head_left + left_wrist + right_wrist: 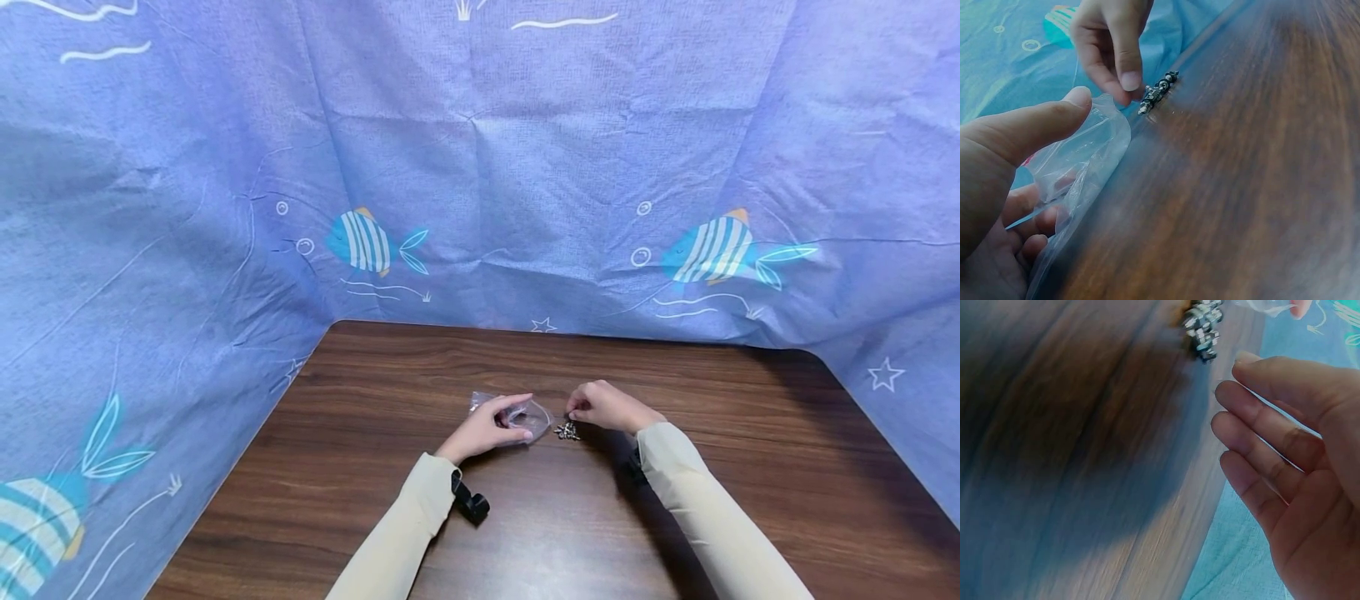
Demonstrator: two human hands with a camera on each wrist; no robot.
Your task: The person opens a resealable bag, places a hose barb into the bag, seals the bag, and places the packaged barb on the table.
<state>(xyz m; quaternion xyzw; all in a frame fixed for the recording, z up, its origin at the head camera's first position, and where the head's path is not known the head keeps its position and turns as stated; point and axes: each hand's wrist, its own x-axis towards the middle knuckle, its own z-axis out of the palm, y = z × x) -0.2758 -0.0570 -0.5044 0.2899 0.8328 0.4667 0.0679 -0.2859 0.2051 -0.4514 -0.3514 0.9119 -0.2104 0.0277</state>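
Observation:
A clear plastic bag [537,423] is gripped by my left hand [480,430], thumb on one side and curled fingers on the other. The left wrist view shows the bag [1107,132] spread between them, its rounded edge toward the metal pieces. Just right of it, a small heap of silvery, screw-like metal pieces [567,432] lies on the table. Over the heap's far side, my right hand [611,407] points down, thumb and fingertips close together at the pieces [1157,94]. I cannot tell whether a piece is between those fingertips.
Both hands work over a dark wood-grain table [540,533]. A blue cloth [555,183] printed with striped fish hangs behind it and along the sides. Black straps with a camera [471,504] sit at the wrists, below pale sleeves [390,542].

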